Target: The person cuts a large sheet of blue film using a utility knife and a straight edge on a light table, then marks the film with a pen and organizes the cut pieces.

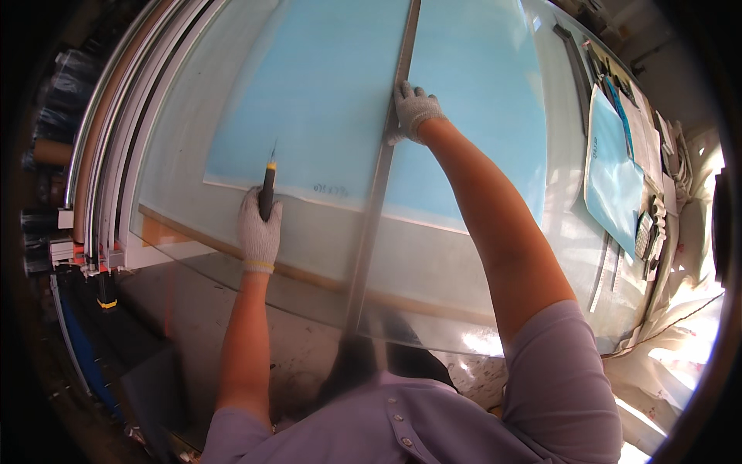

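Note:
My left hand (259, 232), in a knitted work glove, grips the dark handle of a snap-off utility knife (268, 191). Its thin blade points away from me, over the near left part of a large light-blue sheet (313, 122). Handwritten marks show along the sheet's near edge. A long metal straightedge (377, 180) runs away from me across the sheet and reaches past the table's near edge. My gloved right hand (415, 113) holds it down, fingers spread and thumb towards me. The knife is well to the left of the straightedge.
The sheet lies on a glass-topped table (429, 272). Long rollers and rails (110, 127) border it on the left. Towards the right edge are a smaller blue sheet (611, 174), a calculator (643, 232), a dark metal bar (574, 69) and several papers and tools.

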